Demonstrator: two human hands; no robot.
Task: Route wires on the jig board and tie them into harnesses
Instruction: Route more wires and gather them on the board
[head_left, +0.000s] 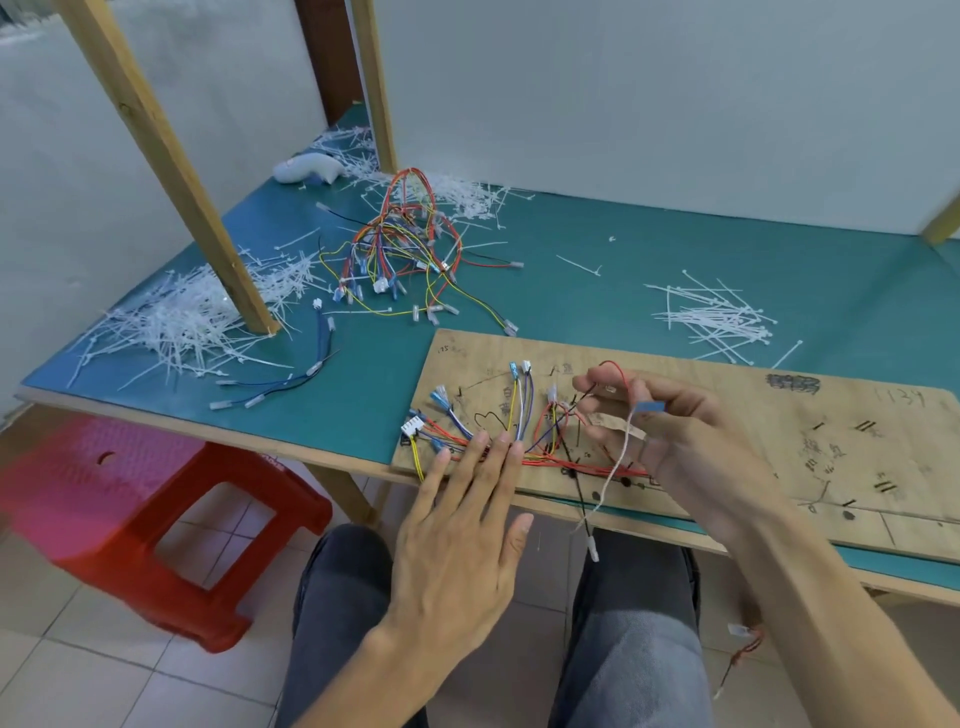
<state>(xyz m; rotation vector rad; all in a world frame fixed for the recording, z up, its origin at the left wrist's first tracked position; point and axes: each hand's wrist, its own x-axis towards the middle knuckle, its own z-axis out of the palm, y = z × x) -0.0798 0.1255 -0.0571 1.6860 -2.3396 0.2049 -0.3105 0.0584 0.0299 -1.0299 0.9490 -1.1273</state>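
Routing looks roughly half done: a fan of coloured wires (519, 410) lies across the left end of the jig board (753, 415), which sits at the near edge of the tabletop (623, 260). The left hand (462, 519) is flat, its straight fingers (501, 452) pressing that bundle down. The right hand (675, 431) pinches a red wire (618, 371) and a white wire (626, 436) (neither laid in yet). No tie shows on this bundle, so tying remains. Loose cable ties (711, 317) lie toward the right edge, and tangled finished harnesses (405, 244) toward the far left corner.
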